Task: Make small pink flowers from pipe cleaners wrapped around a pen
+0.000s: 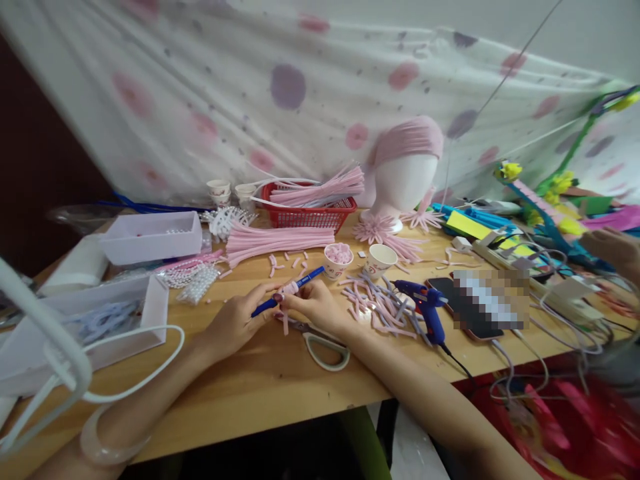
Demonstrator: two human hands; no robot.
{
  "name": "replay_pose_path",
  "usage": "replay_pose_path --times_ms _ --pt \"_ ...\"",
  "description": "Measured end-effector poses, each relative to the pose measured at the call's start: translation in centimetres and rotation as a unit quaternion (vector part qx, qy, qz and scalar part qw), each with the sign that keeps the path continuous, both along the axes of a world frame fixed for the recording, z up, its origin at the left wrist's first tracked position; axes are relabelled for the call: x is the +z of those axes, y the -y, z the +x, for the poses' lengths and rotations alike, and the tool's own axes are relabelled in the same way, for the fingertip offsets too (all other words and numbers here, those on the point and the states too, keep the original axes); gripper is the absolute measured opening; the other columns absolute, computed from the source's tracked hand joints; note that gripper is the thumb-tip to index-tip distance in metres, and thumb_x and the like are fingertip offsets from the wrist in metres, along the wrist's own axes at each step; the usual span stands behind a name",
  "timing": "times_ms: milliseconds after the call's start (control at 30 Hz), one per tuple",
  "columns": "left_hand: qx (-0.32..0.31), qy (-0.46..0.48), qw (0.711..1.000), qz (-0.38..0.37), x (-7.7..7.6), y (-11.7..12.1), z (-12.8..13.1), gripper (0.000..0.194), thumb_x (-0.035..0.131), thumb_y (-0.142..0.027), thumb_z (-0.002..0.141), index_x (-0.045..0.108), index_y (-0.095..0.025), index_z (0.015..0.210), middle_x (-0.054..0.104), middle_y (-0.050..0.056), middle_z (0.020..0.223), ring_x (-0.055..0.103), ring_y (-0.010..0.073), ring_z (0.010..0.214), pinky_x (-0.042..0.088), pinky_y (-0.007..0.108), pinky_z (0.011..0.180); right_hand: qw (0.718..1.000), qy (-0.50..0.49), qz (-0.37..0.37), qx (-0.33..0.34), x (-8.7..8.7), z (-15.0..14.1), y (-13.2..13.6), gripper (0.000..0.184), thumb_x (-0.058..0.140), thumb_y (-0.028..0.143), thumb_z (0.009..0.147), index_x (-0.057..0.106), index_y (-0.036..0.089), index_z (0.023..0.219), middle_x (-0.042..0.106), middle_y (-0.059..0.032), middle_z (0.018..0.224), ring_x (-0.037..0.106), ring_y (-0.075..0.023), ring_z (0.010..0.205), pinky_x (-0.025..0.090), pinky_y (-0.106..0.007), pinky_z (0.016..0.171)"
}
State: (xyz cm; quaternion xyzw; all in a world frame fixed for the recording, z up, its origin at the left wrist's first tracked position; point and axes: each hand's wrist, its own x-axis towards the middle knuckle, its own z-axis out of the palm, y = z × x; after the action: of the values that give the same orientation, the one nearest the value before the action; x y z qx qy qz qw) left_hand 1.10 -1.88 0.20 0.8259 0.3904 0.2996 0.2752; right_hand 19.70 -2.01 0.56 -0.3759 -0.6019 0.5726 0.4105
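Above the table's middle, my left hand (245,310) is closed round a blue pen (311,276), which slants up to the right. A pink pipe cleaner (289,289) is wrapped round the pen, and a short end of it hangs below. My right hand (315,305) pinches the pipe cleaner against the pen; its fingertips are partly hidden. Under my right wrist lie scissors (327,352) with grey-white handles. Just behind my hands stands a paper cup (334,270) holding small pink curled pieces, beside a second paper cup (381,261).
Cut pipe-cleaner pieces (373,303), a blue glue gun (425,307) and a phone (467,310) lie to the right. A red basket (310,219) and a mannequin head (406,180) stand behind. White trays (153,240) are at left. Another person's hand (613,250) shows far right.
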Motion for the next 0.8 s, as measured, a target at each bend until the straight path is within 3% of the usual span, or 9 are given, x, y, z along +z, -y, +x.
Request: replay_pose_path --times_ms 200,267,400,467,567,633,700,800 --pt "0.028 -0.045 0.989 0.135 -0.7 -0.5 -1.2 0.032 0.044 -0.034 0.093 0.061 -0.019 0.116 0.077 0.006 0.097 0.073 0.0219 0.081 0.052 0.028 0.071 0.989 -0.050 0.069 -0.124 0.3 2.1 -2.4 0.038 0.075 0.051 0.068 0.061 0.016 0.061 0.055 0.0017 0.058 0.049 -0.0110 0.058 0.039 -0.024 0.058" --pt "0.068 -0.040 0.982 0.173 -0.9 -0.7 -1.5 0.030 0.043 -0.033 0.093 0.063 -0.019 0.109 0.076 0.005 0.087 0.072 0.0203 0.074 0.051 0.027 0.067 0.984 -0.066 0.086 -0.142 0.3 3.0 -3.2 0.040 0.071 0.052 0.073 0.057 0.017 0.060 0.053 0.0025 0.059 0.047 -0.0104 0.059 0.039 -0.024 0.061" --pt "0.201 -0.088 0.962 0.163 -1.1 -1.2 -1.6 0.027 0.042 -0.030 0.092 0.064 -0.019 0.103 0.073 0.005 0.080 0.069 0.0225 0.071 0.049 0.030 0.063 0.985 -0.080 0.094 -0.120 0.0 3.8 -3.7 0.040 0.068 0.054 0.077 0.057 0.018 0.064 0.053 0.0031 0.062 0.046 -0.0098 0.060 0.038 -0.023 0.062" --pt "0.211 -0.096 0.959 0.160 -0.9 -1.5 -1.3 0.028 0.043 -0.029 0.091 0.064 -0.017 0.105 0.072 0.009 0.091 0.067 0.0266 0.085 0.051 0.036 0.074 0.992 -0.075 0.076 -0.072 -0.3 3.6 -3.3 0.041 0.069 0.056 0.076 0.060 0.017 0.068 0.056 0.0023 0.064 0.048 -0.0098 0.060 0.039 -0.023 0.061" --pt "0.124 -0.002 0.981 0.150 -0.5 -1.5 -0.9 0.033 0.050 -0.033 0.090 0.062 -0.016 0.116 0.066 0.012 0.106 0.060 0.0281 0.104 0.046 0.043 0.092 0.998 -0.054 0.037 0.022 -0.3 2.9 -2.3 0.047 0.071 0.061 0.070 0.063 0.015 0.073 0.059 0.0007 0.064 0.051 -0.0103 0.058 0.041 -0.024 0.059" --pt "0.026 0.093 0.992 0.079 -0.1 -1.2 -0.7 0.039 0.056 -0.037 0.089 0.059 -0.020 0.124 0.064 0.009 0.104 0.060 0.0228 0.098 0.048 0.038 0.089 0.995 -0.037 0.013 0.089 0.0 2.5 -1.5 0.051 0.071 0.064 0.069 0.062 0.014 0.072 0.060 0.0002 0.063 0.051 -0.0102 0.057 0.042 -0.024 0.058" --pt "-0.059 0.164 0.985 -0.007 0.1 -0.8 -0.4 0.046 0.061 -0.039 0.086 0.056 -0.024 0.129 0.062 0.008 0.106 0.060 0.0204 0.095 0.052 0.033 0.082 0.988 -0.009 -0.009 0.154 0.4 2.1 -0.9 0.051 0.068 0.064 0.072 0.060 0.013 0.069 0.059 0.0005 0.063 0.051 -0.0096 0.058 0.042 -0.023 0.059" --pt "-0.114 0.175 0.976 -0.068 0.3 -0.2 -0.1 0.047 0.070 -0.035 0.080 0.061 -0.027 0.126 0.059 0.006 0.104 0.058 0.0184 0.093 0.051 0.030 0.079 0.974 0.030 -0.043 0.219 0.8 1.7 -0.2 0.054 0.063 0.068 0.074 0.058 0.014 0.070 0.058 0.0012 0.064 0.051 -0.0096 0.058 0.041 -0.023 0.060"
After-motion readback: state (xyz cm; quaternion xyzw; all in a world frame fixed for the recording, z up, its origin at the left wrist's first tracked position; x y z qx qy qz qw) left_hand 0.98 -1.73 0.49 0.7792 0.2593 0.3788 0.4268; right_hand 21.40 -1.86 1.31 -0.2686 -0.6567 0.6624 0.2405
